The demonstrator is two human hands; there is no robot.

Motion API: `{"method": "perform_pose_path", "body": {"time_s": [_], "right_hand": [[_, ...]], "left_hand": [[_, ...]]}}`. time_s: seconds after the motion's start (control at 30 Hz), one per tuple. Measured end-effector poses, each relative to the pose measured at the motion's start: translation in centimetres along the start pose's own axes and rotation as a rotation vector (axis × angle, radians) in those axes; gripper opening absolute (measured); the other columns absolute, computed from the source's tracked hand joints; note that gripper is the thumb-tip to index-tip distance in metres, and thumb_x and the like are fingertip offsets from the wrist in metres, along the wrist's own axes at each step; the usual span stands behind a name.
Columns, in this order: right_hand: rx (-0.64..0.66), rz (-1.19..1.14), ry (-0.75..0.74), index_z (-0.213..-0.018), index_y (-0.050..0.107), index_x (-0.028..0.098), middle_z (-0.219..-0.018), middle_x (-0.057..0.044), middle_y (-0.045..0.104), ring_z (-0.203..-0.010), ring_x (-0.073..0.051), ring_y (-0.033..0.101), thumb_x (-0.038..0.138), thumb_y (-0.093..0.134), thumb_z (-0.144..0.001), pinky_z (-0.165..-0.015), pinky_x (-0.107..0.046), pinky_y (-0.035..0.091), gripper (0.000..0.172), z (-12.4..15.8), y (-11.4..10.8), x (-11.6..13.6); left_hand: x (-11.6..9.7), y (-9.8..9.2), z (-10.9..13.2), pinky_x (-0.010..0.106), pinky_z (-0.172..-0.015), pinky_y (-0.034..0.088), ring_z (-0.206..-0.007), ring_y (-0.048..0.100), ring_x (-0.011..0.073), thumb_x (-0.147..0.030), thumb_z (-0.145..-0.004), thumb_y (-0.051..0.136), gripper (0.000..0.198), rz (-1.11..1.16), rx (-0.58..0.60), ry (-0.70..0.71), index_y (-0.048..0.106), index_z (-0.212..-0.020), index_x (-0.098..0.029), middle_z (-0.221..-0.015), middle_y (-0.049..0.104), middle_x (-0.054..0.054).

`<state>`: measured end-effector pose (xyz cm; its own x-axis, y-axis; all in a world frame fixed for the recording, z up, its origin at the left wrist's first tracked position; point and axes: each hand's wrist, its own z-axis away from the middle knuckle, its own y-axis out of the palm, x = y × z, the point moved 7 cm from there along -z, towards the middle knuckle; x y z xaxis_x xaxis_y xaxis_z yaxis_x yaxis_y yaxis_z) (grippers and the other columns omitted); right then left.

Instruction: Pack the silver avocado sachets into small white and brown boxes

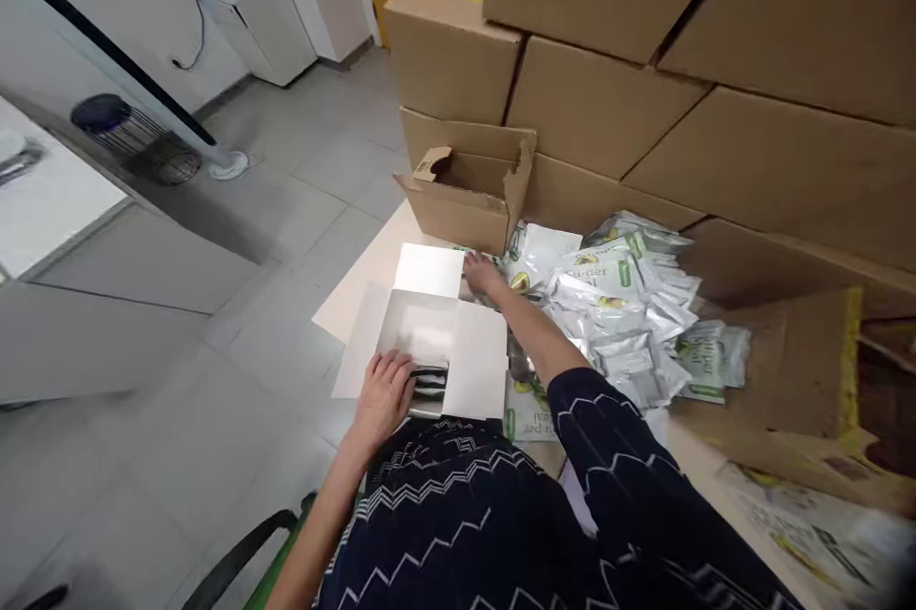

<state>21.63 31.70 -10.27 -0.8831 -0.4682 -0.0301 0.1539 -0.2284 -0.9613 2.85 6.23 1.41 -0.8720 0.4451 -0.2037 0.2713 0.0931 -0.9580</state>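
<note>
An open white box [419, 319] with its flaps spread sits close to my body. My left hand [386, 395] grips its near left wall, fingers bent over the edge. Several flat packets [430, 381] stand on edge inside, at the near end of the box. Beyond the right flap, my right hand [481, 274] reaches down with curled fingers beside the pile of silver and white pouches [605, 290]. Whatever those fingers hold, if anything, is hidden. Another pouch [530, 414] lies flat to the right of the box, near my sleeve.
A small opened carton [458, 214] stands behind the white box. Large stacked cartons [608, 114] wall off the back and right. An open carton [787, 371] lies at the right, with more pouches [808, 534] in front. A white counter [50, 190] is at the left.
</note>
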Motion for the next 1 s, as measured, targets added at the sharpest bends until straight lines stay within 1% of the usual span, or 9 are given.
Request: {"method": "perform_pose_path", "body": {"time_s": [0.13, 0.33, 0.5, 0.57, 0.67, 0.73, 0.8, 0.9, 1.0], "right_hand": [[0.069, -0.015, -0.065, -0.132, 0.058, 0.002, -0.13, -0.025, 0.062, -0.114, -0.032, 0.061, 0.008, 0.042, -0.093, -0.09, -0.038, 0.045, 0.043, 1.0, 0.4, 0.6], [0.112, -0.04, -0.155, -0.115, 0.07, 0.015, -0.118, -0.014, 0.072, -0.112, -0.027, 0.064, 0.015, 0.045, -0.095, -0.088, -0.033, 0.043, 0.031, 6.2, -1.7, -1.0], [0.028, -0.195, 0.045, -0.12, 0.065, 0.018, -0.113, -0.01, 0.073, -0.095, -0.023, 0.066, 0.016, 0.038, -0.096, -0.072, -0.028, 0.041, 0.037, 10.4, -7.1, -4.7], [-0.095, -0.259, 0.117, -0.117, 0.065, 0.018, -0.105, -0.01, 0.074, -0.088, -0.022, 0.065, 0.02, 0.036, -0.097, -0.07, -0.028, 0.04, 0.035, 12.1, -10.2, -6.1], [-0.377, -0.368, 0.074, -0.11, 0.065, 0.016, -0.098, -0.011, 0.072, -0.086, -0.022, 0.063, 0.025, 0.035, -0.099, -0.074, -0.028, 0.041, 0.033, 15.1, -15.6, -6.0], [-0.52, -0.432, -0.02, -0.112, 0.065, 0.017, -0.102, -0.01, 0.072, -0.089, -0.021, 0.064, 0.027, 0.034, -0.101, -0.077, -0.028, 0.042, 0.035, 17.0, -18.9, -4.4], [-0.518, -0.426, -0.106, -0.117, 0.065, 0.019, -0.106, -0.008, 0.072, -0.091, -0.02, 0.064, 0.026, 0.034, -0.102, -0.078, -0.028, 0.043, 0.035, 18.0, -21.0, -1.4], [-0.291, -0.272, -0.178, -0.118, 0.068, 0.022, -0.104, -0.006, 0.074, -0.091, -0.02, 0.066, 0.02, 0.043, -0.099, -0.074, -0.027, 0.043, 0.031, 17.4, -21.4, 4.7], [-0.042, -0.116, -0.21, -0.112, 0.072, 0.02, -0.102, -0.01, 0.075, -0.094, -0.023, 0.069, 0.012, 0.049, -0.095, -0.074, -0.03, 0.046, 0.03, 15.2, -19.2, 11.2]], "left_hand": [[0.4, -0.1, 0.0, 0.048, -0.11, 0.038, -0.126, 0.058, 0.0285, -0.022, -0.098, 0.052, 0.02, 0.028, 0.005, -0.01, 0.061, -0.116, -0.021, -0.123, 0.071, 0.006], [1.0, 0.3, -0.1, 0.051, -0.112, 0.036, -0.127, 0.058, 0.0303, -0.022, -0.098, 0.051, 0.023, 0.053, 0.02, 0.018, 0.064, -0.117, -0.023, -0.124, 0.072, 0.006], [1.1, 0.5, -0.1, 0.051, -0.111, 0.036, -0.125, 0.058, 0.0308, -0.022, -0.097, 0.051, 0.024, 0.063, -0.001, 0.045, 0.064, -0.118, -0.023, -0.123, 0.072, 0.007], [1.0, 0.6, -0.1, 0.052, -0.111, 0.036, -0.124, 0.059, 0.0307, -0.022, -0.097, 0.051, 0.024, 0.063, -0.011, 0.049, 0.065, -0.118, -0.022, -0.123, 0.072, 0.007], [0.9, 0.5, -0.2, 0.051, -0.111, 0.036, -0.121, 0.059, 0.0304, -0.023, -0.098, 0.051, 0.024, 0.051, -0.02, 0.05, 0.065, -0.117, -0.022, -0.121, 0.072, 0.007], [0.8, 0.5, -0.3, 0.051, -0.111, 0.036, -0.12, 0.059, 0.0303, -0.024, -0.099, 0.05, 0.024, 0.05, -0.017, 0.054, 0.066, -0.117, -0.021, -0.121, 0.073, 0.007], [0.7, 0.5, -0.5, 0.051, -0.111, 0.036, -0.119, 0.059, 0.03, -0.025, -0.099, 0.05, 0.024, 0.061, -0.011, 0.058, 0.066, -0.116, -0.021, -0.12, 0.073, 0.006], [0.8, 0.6, -0.5, 0.051, -0.111, 0.036, -0.119, 0.059, 0.0297, -0.025, -0.099, 0.05, 0.024, 0.085, -0.005, 0.055, 0.066, -0.116, -0.021, -0.12, 0.073, 0.007], [0.8, 0.8, -0.5, 0.052, -0.111, 0.035, -0.12, 0.058, 0.0294, -0.024, -0.098, 0.05, 0.025, 0.104, 0.004, 0.061, 0.066, -0.117, -0.021, -0.121, 0.072, 0.007]]}}
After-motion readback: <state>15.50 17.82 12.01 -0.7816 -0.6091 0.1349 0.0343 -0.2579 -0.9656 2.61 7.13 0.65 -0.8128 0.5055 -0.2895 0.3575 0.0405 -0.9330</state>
